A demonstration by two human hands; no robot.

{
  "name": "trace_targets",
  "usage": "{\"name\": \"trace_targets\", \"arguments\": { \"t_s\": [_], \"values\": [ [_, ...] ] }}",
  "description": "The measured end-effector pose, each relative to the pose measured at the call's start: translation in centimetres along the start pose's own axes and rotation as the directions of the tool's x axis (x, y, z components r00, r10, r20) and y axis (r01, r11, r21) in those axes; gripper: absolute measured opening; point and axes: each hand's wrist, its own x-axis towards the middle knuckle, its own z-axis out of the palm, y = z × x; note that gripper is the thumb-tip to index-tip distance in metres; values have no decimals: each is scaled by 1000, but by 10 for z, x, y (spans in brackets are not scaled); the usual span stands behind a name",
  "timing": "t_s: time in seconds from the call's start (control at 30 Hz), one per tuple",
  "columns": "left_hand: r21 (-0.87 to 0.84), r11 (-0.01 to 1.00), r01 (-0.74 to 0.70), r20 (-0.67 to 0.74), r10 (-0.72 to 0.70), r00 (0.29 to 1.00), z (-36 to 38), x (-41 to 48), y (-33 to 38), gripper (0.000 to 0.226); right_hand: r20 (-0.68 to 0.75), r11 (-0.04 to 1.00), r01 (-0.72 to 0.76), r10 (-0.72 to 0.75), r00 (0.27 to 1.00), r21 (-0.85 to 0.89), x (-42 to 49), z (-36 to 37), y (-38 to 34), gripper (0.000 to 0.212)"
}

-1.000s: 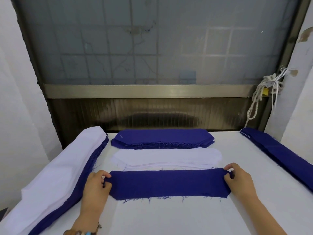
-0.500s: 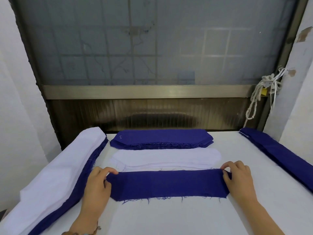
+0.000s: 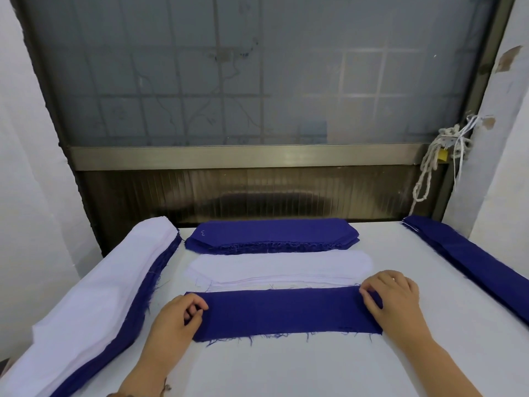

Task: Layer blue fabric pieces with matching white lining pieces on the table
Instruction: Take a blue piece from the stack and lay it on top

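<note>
On the white surface (image 3: pixel 286 368), a blue fabric piece (image 3: pixel 283 312) lies flat, frayed along its near edge.
Left hand (image 3: pixel 174 319) and right hand (image 3: pixel 395 299) pinch its ends; white lining stack (image 3: pixel 280 267) just behind.

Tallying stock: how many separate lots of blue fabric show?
4: piece held in front, far-centre stack, right-edge stack, layers under the left white pile; more may be hidden.

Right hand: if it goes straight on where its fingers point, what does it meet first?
Probably the white stack, just beyond the blue piece that the right hand grips; depth is unclear.
</note>
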Motion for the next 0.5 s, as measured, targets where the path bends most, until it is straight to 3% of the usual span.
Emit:
{"name": "trace_targets", "arguments": {
  "t_s": [0.17,0.4,0.5],
  "values": [
    [14,1000,2,2,-2,1000,-1,-1,0,28,220,994,13,-38,975,112,2,1,-1,16],
    [152,988,-13,30,8,1000,5,13,18,23,302,991,-46,7,953,124,30,7,-13,16],
    [157,983,-97,-13,100,995,17,37,41,18,290,985,-24,-27,957,171,53,20,-42,10]
  ]
}}
